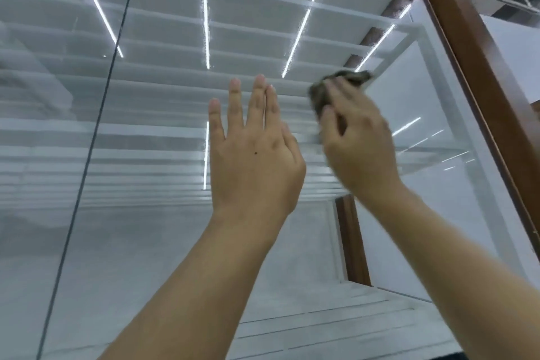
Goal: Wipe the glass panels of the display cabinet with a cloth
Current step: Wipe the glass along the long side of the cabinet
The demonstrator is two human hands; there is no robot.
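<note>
While I look up along the display cabinet (496,114), I have the right hand (359,137) high on the glass panel (163,228), toward its right edge and near the brown wooden frame (455,26). Its fingers are curled on a bunched dark cloth (342,82), which lies between the hand and the glass. This hand is a little blurred, so I judge that the wiping step is in progress on the upper part of the panel.

The left hand (254,155) is just beside it, nearer the middle of the panel. Its fingers are straight, its palm is turned to the glass, and it holds nothing. Whether it really touches the glass or only stands before it, I cannot tell.

Through the glass I see pale shelves (146,131) and bright light strips (206,26). A dark vertical seam (96,126) at the left divides this panel from the neighbouring one.

For the next move, I think the cloth must travel in even strokes from the upper right corner down toward the lower edge, going close to the frame. If the bare left palm leans on the glass, it may leave marks, so that place needs a pass too. The panel beyond the seam should follow.
</note>
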